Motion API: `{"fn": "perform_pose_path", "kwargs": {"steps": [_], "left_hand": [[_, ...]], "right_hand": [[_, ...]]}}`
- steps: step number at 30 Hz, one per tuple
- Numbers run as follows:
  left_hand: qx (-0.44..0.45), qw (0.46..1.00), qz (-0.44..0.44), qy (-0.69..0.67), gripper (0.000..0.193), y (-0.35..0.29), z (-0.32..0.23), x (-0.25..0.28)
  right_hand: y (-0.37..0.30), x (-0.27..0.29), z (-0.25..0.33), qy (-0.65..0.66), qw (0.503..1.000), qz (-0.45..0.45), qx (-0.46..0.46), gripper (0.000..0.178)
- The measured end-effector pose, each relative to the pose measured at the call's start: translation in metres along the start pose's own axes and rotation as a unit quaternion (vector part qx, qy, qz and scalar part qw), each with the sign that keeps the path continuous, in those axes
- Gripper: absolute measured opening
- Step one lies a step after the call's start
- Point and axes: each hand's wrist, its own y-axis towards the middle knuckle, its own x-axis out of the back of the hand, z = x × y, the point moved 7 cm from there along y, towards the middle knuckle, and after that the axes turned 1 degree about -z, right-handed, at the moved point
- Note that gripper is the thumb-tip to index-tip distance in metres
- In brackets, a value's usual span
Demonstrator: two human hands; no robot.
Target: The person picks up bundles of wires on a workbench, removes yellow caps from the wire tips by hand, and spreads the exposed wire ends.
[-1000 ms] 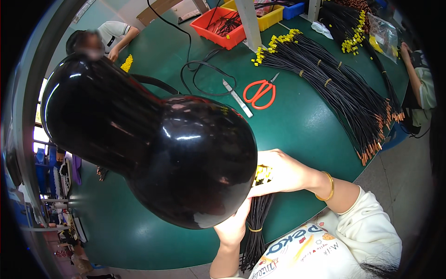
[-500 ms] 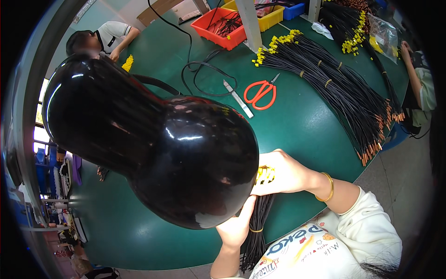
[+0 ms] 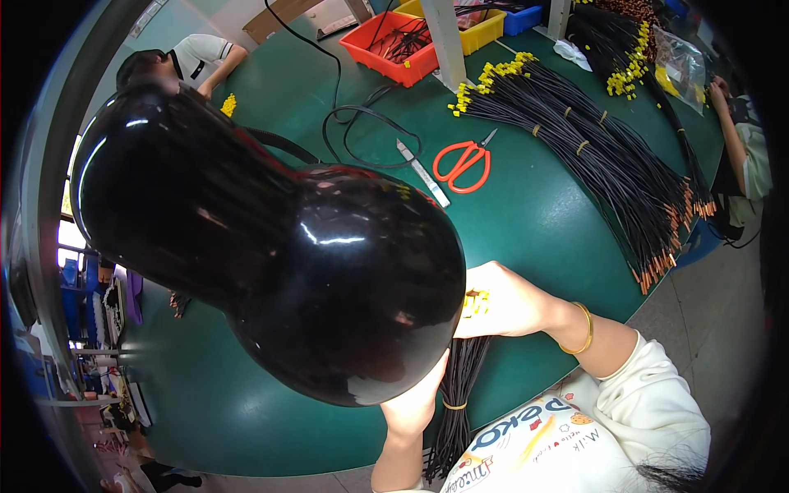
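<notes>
A large glossy black rounded object (image 3: 271, 271) fills the middle of the view and hides much of the green tabletop (image 3: 542, 222) behind it. At about five o'clock from it, the right hand (image 3: 505, 302) is closed around the yellow-tipped end of a bundle of black wires (image 3: 462, 386), the yellow connectors (image 3: 475, 302) showing just at the edge of its grip. The bundle runs down toward six o'clock, bound by a thin yellow band (image 3: 454, 405), and its lower end hangs past the tabletop edge. The left hand (image 3: 419, 403) sits at six o'clock against the same bundle, partly behind the black object, so whether its grip is closed on the wires cannot be told. A gold bangle (image 3: 585, 329) circles the right wrist. Toward one o'clock lies a pair of orange-handled scissors (image 3: 464, 160), with a grey-bladed utility knife (image 3: 423, 172) just beside them. Beyond, at two o'clock, long bundles of black wires (image 3: 600, 156) fan across the tabletop, yellow-capped at the far end and copper-tipped at the near end. At twelve o'clock stand an orange bin (image 3: 394, 45), a yellow bin (image 3: 477, 25) and a blue bin (image 3: 526, 16) side by side. A clear plastic bag (image 3: 678, 66) with yellow pieces lies at two o'clock. Another person (image 3: 185, 62) sits at eleven o'clock.
</notes>
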Motion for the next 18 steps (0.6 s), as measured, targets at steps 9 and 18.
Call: {"fn": "perform_pose_path", "kwargs": {"steps": [9, 18], "left_hand": [[-0.028, 0.999, 0.001, 0.029, 0.013, 0.0000, 0.0002, -0.0004], [0.024, 0.998, 0.028, -0.050, 0.015, 0.0024, 0.0084, 0.0060]], "right_hand": [[0.0003, -0.0022, 0.0004, 0.049, 0.999, 0.007, -0.001, 0.022], [-0.0016, 0.0070, -0.0047, 0.013, 0.999, -0.048, -0.002, 0.021]]}}
